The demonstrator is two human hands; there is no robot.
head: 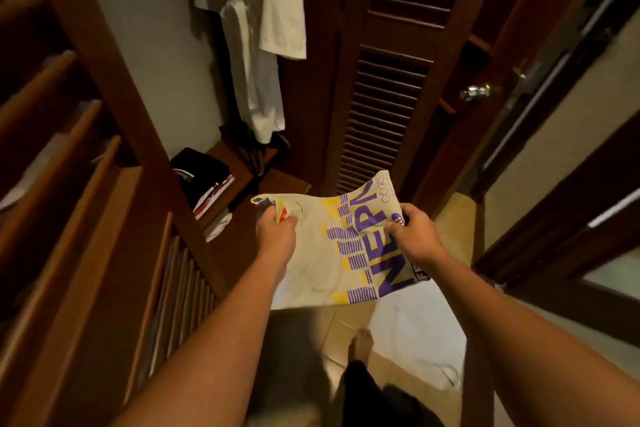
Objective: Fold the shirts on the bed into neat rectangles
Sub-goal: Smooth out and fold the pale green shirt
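Two bare forearms are stretched forward from the bottom of the view, and between them a cream shirt [322,253] is held up in the air, spread fairly flat and tilted, with purple lettering and yellow-and-purple stripes showing along its right side. Its far left corner is pinched by the left hand [275,230], whose fingers are curled around a bunched bit of cloth with a red and green mark. Its right edge is gripped by the right hand [414,234], with the thumb on top of the fabric and the fingers folded beneath. No bed is seen under the shirt; it hangs above a tiled floor [346,326], where a bare foot [362,345] and a pale cloth [415,333] lying flat are seen below it. A wooden shelf [239,173] is set beyond the left hand, and a stack of folded clothes [204,180], black on top with red and white beneath, rests on it. White garments [256,28] are hung above that shelf against the wall. A louvred wooden door [388,87] stands behind the shirt, and a metal doorknob [476,91] is seen to its right. Slatted wooden shelving [62,156] runs along the left side.
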